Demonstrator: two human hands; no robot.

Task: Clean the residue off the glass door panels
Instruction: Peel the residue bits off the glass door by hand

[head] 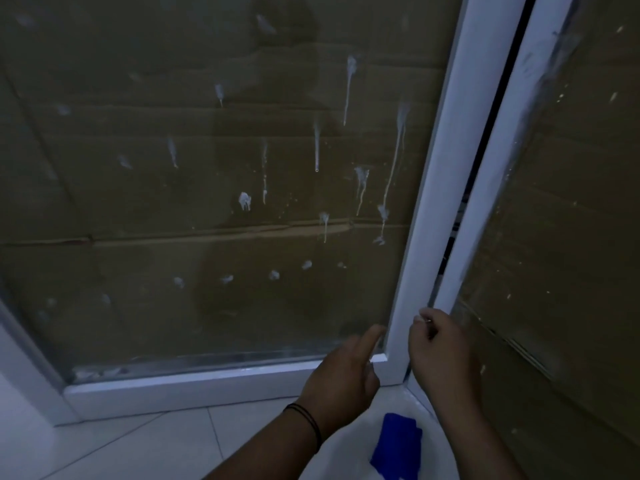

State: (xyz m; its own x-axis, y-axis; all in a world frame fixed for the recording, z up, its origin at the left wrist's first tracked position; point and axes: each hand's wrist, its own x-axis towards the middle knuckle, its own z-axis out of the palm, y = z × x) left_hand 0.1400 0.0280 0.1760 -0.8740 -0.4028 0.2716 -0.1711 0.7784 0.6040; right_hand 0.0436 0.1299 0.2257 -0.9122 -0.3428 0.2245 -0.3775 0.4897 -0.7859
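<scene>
Glass door panels fill nearly the whole view: the big left panel [207, 168] spans from the left edge to a white frame post [440, 168], and a second panel [561, 237] stands to the right of a dark gap between the two frames. Brown cardboard shows behind both panes. White residue [349, 84] is spread over the left pane as drips, long runs and small blobs, thickest toward its right side, with finer specks on the right pane. Below the left pane runs the white bottom rail [207, 382], and under it lies a pale tiled floor [138, 441]. The left hand [343, 372] sits at the lower right corner of the left pane, its index finger stretched out toward the glass and the other fingers curled in, holding nothing that can be seen; a dark band circles the wrist [308, 420]. The right hand [440, 348] is closed beside the frame post, pinching a small thin object [425, 319] between thumb and fingers, too small to identify. A blue cloth [398, 445] lies low between the forearms on something white.
</scene>
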